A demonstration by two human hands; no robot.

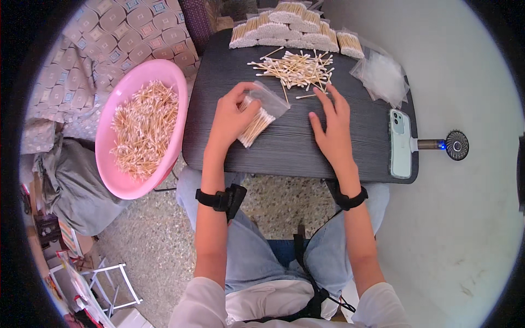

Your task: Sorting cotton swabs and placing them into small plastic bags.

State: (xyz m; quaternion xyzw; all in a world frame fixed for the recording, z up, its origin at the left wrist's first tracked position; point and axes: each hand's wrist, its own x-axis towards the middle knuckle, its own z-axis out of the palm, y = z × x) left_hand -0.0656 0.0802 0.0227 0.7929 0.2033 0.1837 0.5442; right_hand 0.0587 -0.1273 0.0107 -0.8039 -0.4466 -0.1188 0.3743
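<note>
My left hand (232,115) is closed round a small clear plastic bag of cotton swabs (256,127), tilted over the dark table, its bare plastic end pointing up and right. Fingers apart, my right hand (333,123) reaches toward a loose pile of cotton swabs (295,68). Its fingertips are at the pile's near edge, by a single stray swab (306,97); whether they touch one is hard to see. Nothing shows in the palm.
Filled swab bags (284,27) are stacked at the table's (219,65) far edge. Empty clear bags (383,76) lie far right, above a phone (401,145) and a small fan (456,145). A pink basin (104,142) of loose swabs stands left. A pale wall (459,218) borders the right.
</note>
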